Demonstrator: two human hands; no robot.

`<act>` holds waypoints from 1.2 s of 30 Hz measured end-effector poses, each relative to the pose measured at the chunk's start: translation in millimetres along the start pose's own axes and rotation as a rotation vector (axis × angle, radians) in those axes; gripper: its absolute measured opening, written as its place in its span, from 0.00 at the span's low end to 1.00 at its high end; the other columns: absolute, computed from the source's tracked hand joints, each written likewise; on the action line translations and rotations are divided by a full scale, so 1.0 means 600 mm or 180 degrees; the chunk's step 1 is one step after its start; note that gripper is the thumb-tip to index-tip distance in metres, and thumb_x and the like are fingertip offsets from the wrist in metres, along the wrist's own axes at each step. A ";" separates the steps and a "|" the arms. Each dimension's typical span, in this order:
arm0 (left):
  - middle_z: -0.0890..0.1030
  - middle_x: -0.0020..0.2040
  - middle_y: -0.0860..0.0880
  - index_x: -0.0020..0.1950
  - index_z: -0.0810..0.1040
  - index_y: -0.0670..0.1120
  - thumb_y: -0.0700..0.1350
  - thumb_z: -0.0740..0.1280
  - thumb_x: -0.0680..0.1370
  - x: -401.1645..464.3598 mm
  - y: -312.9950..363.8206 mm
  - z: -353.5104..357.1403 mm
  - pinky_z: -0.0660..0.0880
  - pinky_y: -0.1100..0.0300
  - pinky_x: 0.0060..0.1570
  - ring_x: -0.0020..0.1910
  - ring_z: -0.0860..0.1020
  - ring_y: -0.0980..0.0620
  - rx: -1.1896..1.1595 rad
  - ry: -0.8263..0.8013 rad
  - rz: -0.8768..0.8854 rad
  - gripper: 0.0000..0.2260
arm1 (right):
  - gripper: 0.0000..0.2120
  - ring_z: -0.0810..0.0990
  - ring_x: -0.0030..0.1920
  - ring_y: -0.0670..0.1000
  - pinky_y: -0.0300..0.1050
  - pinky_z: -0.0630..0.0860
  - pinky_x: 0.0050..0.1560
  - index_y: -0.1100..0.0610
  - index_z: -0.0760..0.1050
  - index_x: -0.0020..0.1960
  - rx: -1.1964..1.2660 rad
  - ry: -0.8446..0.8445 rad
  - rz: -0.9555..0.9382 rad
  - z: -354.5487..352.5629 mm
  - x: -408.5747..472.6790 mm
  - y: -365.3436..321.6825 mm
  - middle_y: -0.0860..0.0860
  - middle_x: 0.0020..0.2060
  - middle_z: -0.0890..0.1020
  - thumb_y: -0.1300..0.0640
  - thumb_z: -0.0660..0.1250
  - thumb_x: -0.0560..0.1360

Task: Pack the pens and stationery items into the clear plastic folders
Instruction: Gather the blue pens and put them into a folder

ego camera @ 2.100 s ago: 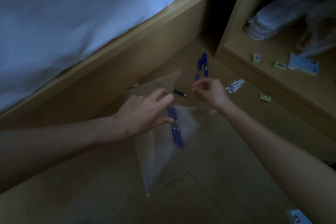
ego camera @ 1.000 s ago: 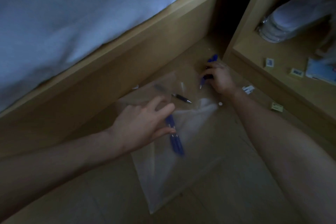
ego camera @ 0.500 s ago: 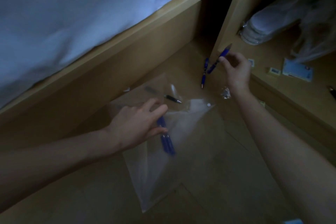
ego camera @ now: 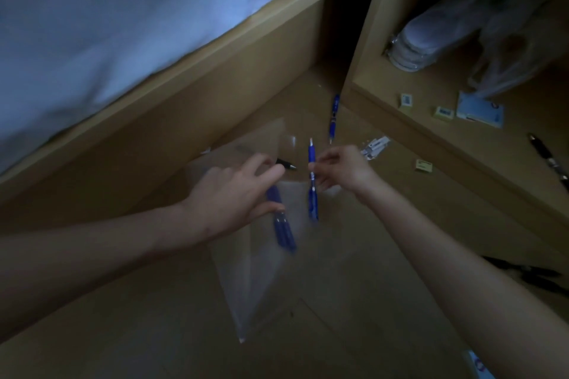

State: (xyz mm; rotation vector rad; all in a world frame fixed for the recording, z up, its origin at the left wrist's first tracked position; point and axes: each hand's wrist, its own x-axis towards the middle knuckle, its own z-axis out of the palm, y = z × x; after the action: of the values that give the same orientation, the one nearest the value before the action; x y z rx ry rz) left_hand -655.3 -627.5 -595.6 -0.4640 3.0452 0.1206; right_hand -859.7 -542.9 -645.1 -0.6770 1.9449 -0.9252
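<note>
At the centre of the frame the right hand [ego camera: 341, 168] pinches a blue pen [ego camera: 312, 181] between thumb and fingertips, holding it nearly upright with its lower end over the open mouth of the clear plastic folder [ego camera: 261, 274]. The folder lies on the wooden floor [ego camera: 354, 301], running from mid-frame down toward the lower centre. The left hand [ego camera: 234, 194] rests on the folder's upper left part with fingers spread and fairly straight; whether it lifts the top sheet is hard to tell in the dim light. Under that hand, inside the folder, lie a couple of blue pens [ego camera: 283, 228] side by side. A black pen [ego camera: 286, 163] lies just past the left fingertips. Another blue pen [ego camera: 334, 115] lies on the floor higher up, right of centre, near the shelf unit [ego camera: 400, 120]. A white bed sheet [ego camera: 123, 15] fills the upper left.
</note>
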 end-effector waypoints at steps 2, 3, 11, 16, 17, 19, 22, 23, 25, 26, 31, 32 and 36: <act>0.67 0.69 0.45 0.56 0.55 0.54 0.65 0.51 0.73 -0.004 -0.004 0.004 0.79 0.46 0.40 0.48 0.81 0.40 0.0053 -0.0013 -0.0007 0.20 | 0.05 0.78 0.26 0.48 0.42 0.78 0.32 0.62 0.76 0.42 -0.0191 -0.0155 0.0073 0.025 0.005 0.007 0.56 0.30 0.80 0.61 0.71 0.74; 0.68 0.68 0.45 0.56 0.56 0.53 0.65 0.51 0.73 -0.005 -0.006 0.005 0.79 0.46 0.37 0.46 0.81 0.40 0.0064 0.0055 0.0045 0.20 | 0.06 0.78 0.24 0.47 0.42 0.78 0.32 0.61 0.76 0.40 -0.0314 -0.0174 0.0117 0.036 0.008 0.011 0.55 0.29 0.80 0.61 0.71 0.74; 0.75 0.61 0.42 0.54 0.60 0.51 0.63 0.55 0.74 -0.017 -0.009 0.007 0.77 0.50 0.26 0.36 0.81 0.41 0.0033 0.0365 0.0273 0.18 | 0.11 0.72 0.18 0.42 0.33 0.70 0.22 0.59 0.74 0.32 -0.1169 -0.0057 0.0229 0.098 0.007 0.028 0.51 0.23 0.76 0.65 0.69 0.72; 0.77 0.57 0.42 0.53 0.63 0.49 0.61 0.59 0.73 -0.018 -0.010 0.010 0.76 0.53 0.21 0.34 0.81 0.42 0.0071 0.0552 0.0424 0.18 | 0.03 0.75 0.25 0.48 0.37 0.72 0.26 0.66 0.80 0.43 -0.1167 -0.0203 0.0271 0.109 0.000 0.030 0.55 0.29 0.79 0.67 0.68 0.72; 0.77 0.56 0.42 0.53 0.63 0.49 0.61 0.59 0.73 -0.019 -0.011 0.010 0.75 0.53 0.20 0.34 0.81 0.42 0.0080 0.0574 0.0440 0.18 | 0.03 0.76 0.25 0.48 0.38 0.73 0.27 0.65 0.80 0.43 -0.1148 -0.0260 0.0275 0.107 -0.001 0.029 0.56 0.30 0.79 0.68 0.67 0.72; 0.78 0.56 0.42 0.53 0.64 0.49 0.62 0.57 0.74 -0.020 -0.013 0.010 0.74 0.54 0.20 0.35 0.81 0.43 0.0109 0.0582 0.0438 0.18 | 0.07 0.76 0.24 0.47 0.38 0.75 0.30 0.62 0.78 0.39 -0.1006 -0.0271 0.0232 0.094 0.001 0.023 0.54 0.28 0.78 0.68 0.66 0.74; 0.78 0.56 0.42 0.53 0.65 0.49 0.63 0.54 0.74 -0.023 -0.016 0.007 0.73 0.57 0.19 0.35 0.82 0.45 0.0158 0.0579 0.0445 0.19 | 0.07 0.78 0.30 0.47 0.42 0.78 0.38 0.57 0.75 0.41 -0.0563 -0.0052 -0.0087 0.057 0.010 0.004 0.53 0.32 0.79 0.64 0.64 0.77; 0.78 0.56 0.42 0.53 0.65 0.49 0.63 0.54 0.74 -0.023 -0.017 0.007 0.72 0.58 0.19 0.34 0.82 0.46 0.0160 0.0575 0.0445 0.19 | 0.05 0.78 0.31 0.46 0.41 0.78 0.38 0.57 0.75 0.44 -0.0525 0.0087 -0.0276 0.041 0.014 -0.002 0.51 0.34 0.80 0.63 0.64 0.78; 0.78 0.55 0.43 0.53 0.66 0.49 0.63 0.54 0.74 -0.022 -0.018 0.005 0.71 0.59 0.18 0.33 0.81 0.46 0.0159 0.0569 0.0410 0.19 | 0.04 0.78 0.34 0.44 0.38 0.77 0.38 0.56 0.76 0.50 -0.0536 0.0452 -0.0627 0.010 0.028 -0.008 0.49 0.36 0.79 0.62 0.64 0.78; 0.78 0.54 0.44 0.52 0.66 0.49 0.63 0.54 0.74 -0.021 -0.020 0.005 0.71 0.59 0.17 0.33 0.81 0.46 0.0171 0.0560 0.0397 0.18 | 0.05 0.78 0.35 0.44 0.38 0.77 0.39 0.56 0.77 0.50 -0.0524 0.0643 -0.0742 -0.005 0.037 -0.009 0.49 0.37 0.79 0.63 0.64 0.78; 0.71 0.65 0.46 0.59 0.61 0.52 0.65 0.52 0.74 -0.003 -0.007 0.001 0.77 0.54 0.32 0.45 0.81 0.43 0.0161 0.0143 0.0094 0.21 | 0.14 0.78 0.52 0.49 0.37 0.70 0.51 0.59 0.78 0.59 -0.1376 0.1108 -0.0988 -0.064 0.096 0.016 0.52 0.53 0.81 0.68 0.60 0.78; 0.67 0.68 0.48 0.61 0.60 0.53 0.65 0.51 0.74 0.000 -0.004 0.002 0.76 0.54 0.37 0.51 0.80 0.44 0.0170 -0.0015 0.0000 0.22 | 0.16 0.78 0.56 0.51 0.37 0.69 0.52 0.58 0.77 0.61 -0.1550 0.1038 -0.0945 -0.073 0.109 0.024 0.54 0.56 0.80 0.70 0.59 0.78; 0.68 0.67 0.48 0.58 0.58 0.54 0.66 0.48 0.73 0.009 -0.003 0.010 0.77 0.54 0.34 0.49 0.80 0.45 0.0122 0.0139 0.0016 0.21 | 0.25 0.73 0.64 0.55 0.45 0.69 0.62 0.55 0.76 0.64 -0.2350 0.0656 -0.1113 -0.088 0.160 0.056 0.55 0.64 0.75 0.75 0.56 0.74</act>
State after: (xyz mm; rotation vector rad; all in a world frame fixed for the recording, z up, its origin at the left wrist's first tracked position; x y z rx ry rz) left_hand -659.5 -630.4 -602.3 -0.4625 3.0855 0.0529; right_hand -955.8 -575.9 -697.9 -1.4222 2.4104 -0.4554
